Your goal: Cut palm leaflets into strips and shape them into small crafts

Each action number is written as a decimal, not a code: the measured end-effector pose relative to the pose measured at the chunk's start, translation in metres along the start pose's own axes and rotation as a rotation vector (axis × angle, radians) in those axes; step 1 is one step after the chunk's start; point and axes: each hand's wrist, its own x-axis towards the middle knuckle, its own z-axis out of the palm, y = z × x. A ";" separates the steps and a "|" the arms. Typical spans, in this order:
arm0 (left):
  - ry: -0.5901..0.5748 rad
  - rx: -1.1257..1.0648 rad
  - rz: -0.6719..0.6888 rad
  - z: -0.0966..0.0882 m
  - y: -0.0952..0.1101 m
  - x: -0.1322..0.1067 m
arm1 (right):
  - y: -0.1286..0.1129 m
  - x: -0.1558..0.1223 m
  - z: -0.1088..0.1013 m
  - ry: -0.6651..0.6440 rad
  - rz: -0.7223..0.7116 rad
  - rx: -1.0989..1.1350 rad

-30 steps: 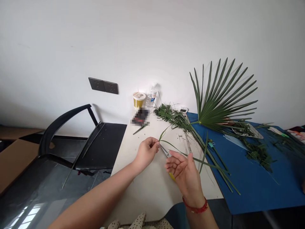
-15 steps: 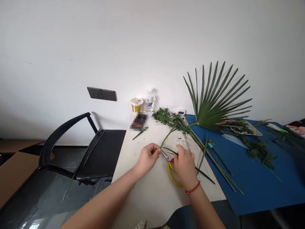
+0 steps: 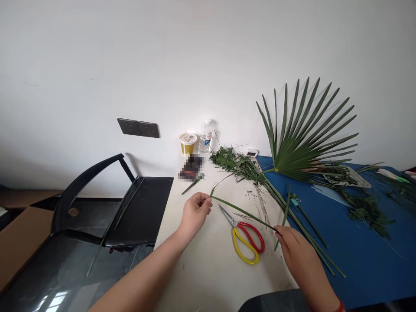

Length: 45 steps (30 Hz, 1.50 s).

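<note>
Between my two hands a long, narrow green leaf strip [image 3: 242,210] is stretched over the white table. My left hand [image 3: 196,210] pinches its left end, where a small loop of leaf sticks up above the fingertips. With thumb and fingers closed, my right hand [image 3: 297,249] grips the strip's far right part. Scissors [image 3: 243,238] with one red and one yellow handle lie on the table below the strip, touched by neither hand. Another loose leaf strip [image 3: 286,208] lies beside my right hand.
A large fan palm leaf [image 3: 302,143] stands at the back right. Cut greenery [image 3: 240,164] lies along the white table [image 3: 201,268] and the blue table [image 3: 341,242]. A bottle [image 3: 206,136] and a yellow cup [image 3: 187,144] stand by the wall. A black chair [image 3: 139,212] is on the left.
My right hand has slid right and toward me along the leaf strip, drawing it out straight and uncovering the scissors. My left hand has shifted slightly left, still pinching.
</note>
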 end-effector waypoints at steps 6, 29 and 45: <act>-0.066 0.049 0.007 0.003 -0.004 -0.001 | 0.021 -0.003 -0.017 0.150 -0.045 -0.199; -0.477 -0.269 -0.257 -0.004 0.005 -0.002 | -0.026 0.025 -0.014 -0.062 -0.049 0.422; -0.294 0.126 -0.003 0.003 -0.004 -0.004 | -0.108 0.086 0.046 0.189 0.610 0.946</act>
